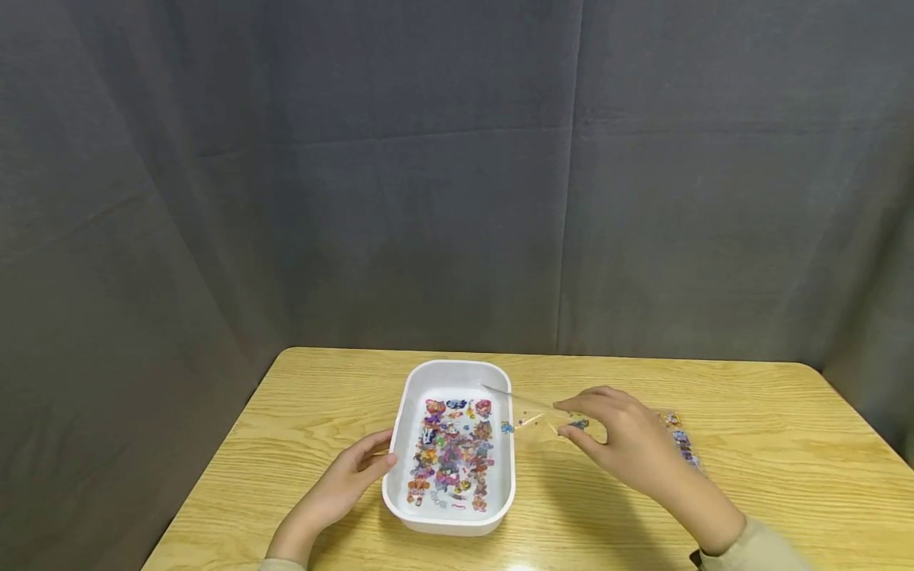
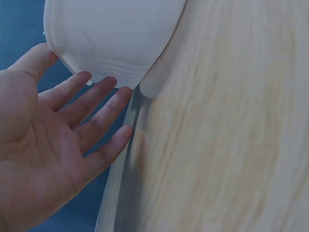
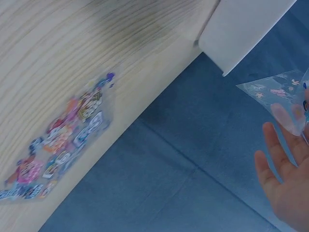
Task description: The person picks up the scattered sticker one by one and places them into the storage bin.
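Note:
A white plastic basin (image 1: 448, 526) with rounded corners stands on the table, sheets of colourful cartoon stickers (image 1: 450, 452) lying inside it. At its left side my left hand (image 1: 353, 474) holds the wall, thumb over the rim and fingertips against the outside. The left wrist view shows those fingers spread along the basin's outer wall (image 2: 116, 38). My right hand (image 1: 628, 440) is raised right of the basin and pinches a clear sticker sheet (image 1: 531, 420) between thumb and fingers. The sheet is tilted, its far end overlapping the basin's right rim; a few small printed figures show on it.
More clear sticker sheets (image 3: 60, 140) lie on the wooden table (image 1: 771, 444) to the right, partly hidden behind my right hand in the head view. A dark grey curtain (image 1: 428, 198) hangs behind the table.

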Tool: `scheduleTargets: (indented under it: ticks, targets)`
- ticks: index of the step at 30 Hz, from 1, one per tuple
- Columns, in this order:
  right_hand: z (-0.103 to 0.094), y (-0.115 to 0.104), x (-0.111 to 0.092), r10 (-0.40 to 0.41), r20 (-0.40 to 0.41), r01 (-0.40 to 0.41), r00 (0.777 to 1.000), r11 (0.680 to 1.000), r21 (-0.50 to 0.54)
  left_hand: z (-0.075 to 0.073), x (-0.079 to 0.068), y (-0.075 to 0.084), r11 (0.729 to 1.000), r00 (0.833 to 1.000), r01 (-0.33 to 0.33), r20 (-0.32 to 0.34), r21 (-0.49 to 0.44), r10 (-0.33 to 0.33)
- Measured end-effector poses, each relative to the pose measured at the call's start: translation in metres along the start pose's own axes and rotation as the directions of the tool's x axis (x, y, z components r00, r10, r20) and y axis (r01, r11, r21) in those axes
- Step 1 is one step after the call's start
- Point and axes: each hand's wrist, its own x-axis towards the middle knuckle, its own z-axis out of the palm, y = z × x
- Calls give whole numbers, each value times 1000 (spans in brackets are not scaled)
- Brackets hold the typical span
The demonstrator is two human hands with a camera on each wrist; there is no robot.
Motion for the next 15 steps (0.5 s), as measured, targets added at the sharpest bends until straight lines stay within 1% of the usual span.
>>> scheduleTargets:
  ticks: [9,15]
  targets:
    - [10,-14,12,-26,37,24,999,998,53,-1,0,2,1000,1000,2,-15,13,-2]
    - [15,-23,19,-35,92,28,995,997,73,0,-1,1,1000,1000,2,-12,-1,-2]
